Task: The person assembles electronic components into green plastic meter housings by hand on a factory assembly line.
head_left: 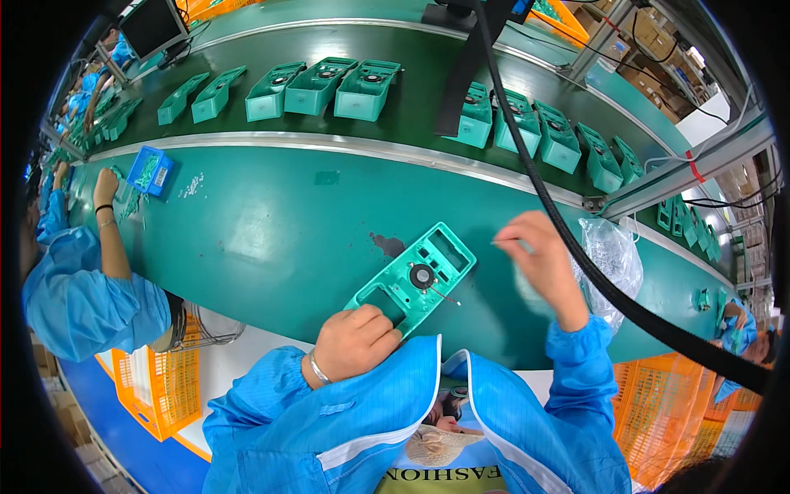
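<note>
A green plastic housing [451, 253] lies slanted on the green worktable in front of me. Fixed in its middle is a round black speaker [422, 276], with thin wires [445, 295] trailing off to the right. My left hand [355, 344] is closed around the housing's near left end. To the right of the housing, my right hand [539, 257] is raised above the table, thumb and fingers pinched together. A tiny pale tip shows at the fingertips; what it belongs to is too small to name.
Beyond a metal rail, more green housings [362, 97] stand in a row on the dark green conveyor. A clear plastic bag [613, 263] lies at right, behind a thick black cable [568, 222]. A co-worker's arm [111, 239] and a blue bin [150, 170] are at left.
</note>
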`<action>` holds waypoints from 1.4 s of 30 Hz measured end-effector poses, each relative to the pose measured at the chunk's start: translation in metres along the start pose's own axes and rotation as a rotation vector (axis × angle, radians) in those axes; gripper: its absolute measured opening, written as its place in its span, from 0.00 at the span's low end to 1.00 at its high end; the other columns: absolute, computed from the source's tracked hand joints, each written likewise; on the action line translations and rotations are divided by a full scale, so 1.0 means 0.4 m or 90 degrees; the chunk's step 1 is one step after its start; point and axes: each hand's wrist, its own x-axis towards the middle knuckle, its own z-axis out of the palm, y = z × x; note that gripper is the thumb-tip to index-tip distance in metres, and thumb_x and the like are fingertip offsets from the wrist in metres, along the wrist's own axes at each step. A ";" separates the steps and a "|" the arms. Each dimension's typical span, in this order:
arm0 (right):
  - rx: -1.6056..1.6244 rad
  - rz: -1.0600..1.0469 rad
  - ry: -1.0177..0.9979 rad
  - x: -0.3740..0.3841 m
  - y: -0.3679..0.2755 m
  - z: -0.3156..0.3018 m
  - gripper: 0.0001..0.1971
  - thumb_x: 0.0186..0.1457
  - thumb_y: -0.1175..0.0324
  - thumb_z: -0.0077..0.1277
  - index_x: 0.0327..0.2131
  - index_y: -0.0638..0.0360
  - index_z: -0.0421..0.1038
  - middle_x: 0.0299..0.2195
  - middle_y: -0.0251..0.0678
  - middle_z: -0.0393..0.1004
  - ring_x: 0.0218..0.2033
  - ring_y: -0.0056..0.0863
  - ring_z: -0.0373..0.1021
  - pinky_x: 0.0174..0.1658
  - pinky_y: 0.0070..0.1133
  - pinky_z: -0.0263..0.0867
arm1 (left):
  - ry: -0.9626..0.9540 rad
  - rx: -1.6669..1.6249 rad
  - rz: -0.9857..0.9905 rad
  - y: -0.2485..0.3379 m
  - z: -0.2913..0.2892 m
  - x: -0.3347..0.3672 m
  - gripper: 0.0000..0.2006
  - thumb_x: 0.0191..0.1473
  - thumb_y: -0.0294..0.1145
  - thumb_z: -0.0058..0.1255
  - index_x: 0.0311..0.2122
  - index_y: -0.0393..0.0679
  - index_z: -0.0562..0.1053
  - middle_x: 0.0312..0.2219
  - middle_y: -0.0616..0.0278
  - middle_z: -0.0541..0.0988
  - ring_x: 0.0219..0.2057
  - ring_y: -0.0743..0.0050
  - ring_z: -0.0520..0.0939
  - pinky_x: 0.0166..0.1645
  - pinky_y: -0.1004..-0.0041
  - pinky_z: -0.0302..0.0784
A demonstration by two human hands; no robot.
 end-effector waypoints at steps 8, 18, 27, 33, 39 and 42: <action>-0.047 -0.099 -0.022 0.081 -0.134 0.175 0.07 0.46 0.77 0.64 0.30 0.58 0.78 0.30 0.33 0.75 0.35 0.36 0.71 0.39 0.32 0.67 | 0.008 -0.027 0.008 -0.008 -0.002 -0.013 0.09 0.40 0.32 0.58 0.32 0.47 0.77 0.28 0.69 0.74 0.33 0.71 0.78 0.26 0.73 0.74; -0.121 -0.156 -0.006 0.073 -0.145 0.197 0.08 0.43 0.76 0.65 0.30 0.57 0.77 0.31 0.32 0.75 0.35 0.34 0.71 0.36 0.30 0.65 | 0.039 -0.007 0.002 -0.006 0.008 -0.016 0.06 0.42 0.34 0.58 0.28 0.50 0.74 0.25 0.71 0.70 0.31 0.76 0.75 0.24 0.76 0.70; -0.205 -0.217 0.006 0.055 -0.157 0.214 0.12 0.44 0.70 0.55 0.36 0.58 0.77 0.37 0.34 0.75 0.40 0.35 0.71 0.45 0.33 0.65 | 0.016 -0.023 0.035 -0.019 -0.003 -0.017 0.06 0.41 0.34 0.59 0.28 0.51 0.75 0.25 0.72 0.71 0.31 0.75 0.76 0.26 0.74 0.71; -0.187 -0.225 0.021 0.059 -0.151 0.229 0.08 0.45 0.70 0.54 0.31 0.59 0.75 0.32 0.35 0.70 0.39 0.34 0.67 0.47 0.31 0.64 | 0.002 -0.012 0.029 -0.031 -0.005 -0.037 0.06 0.40 0.31 0.60 0.28 0.51 0.78 0.26 0.72 0.74 0.34 0.72 0.79 0.28 0.72 0.70; -0.241 -0.244 0.029 0.046 -0.166 0.234 0.07 0.45 0.70 0.55 0.30 0.61 0.75 0.31 0.34 0.69 0.40 0.34 0.67 0.51 0.34 0.65 | -0.017 -0.018 0.024 -0.031 -0.012 -0.033 0.06 0.40 0.31 0.61 0.28 0.50 0.78 0.27 0.71 0.75 0.34 0.71 0.79 0.29 0.71 0.71; -0.242 -0.210 -0.006 0.031 -0.173 0.233 0.13 0.44 0.72 0.57 0.38 0.60 0.77 0.36 0.32 0.73 0.43 0.34 0.69 0.51 0.37 0.63 | -0.019 -0.011 0.027 -0.030 -0.013 -0.033 0.07 0.39 0.31 0.60 0.29 0.49 0.78 0.27 0.71 0.75 0.35 0.71 0.79 0.29 0.71 0.71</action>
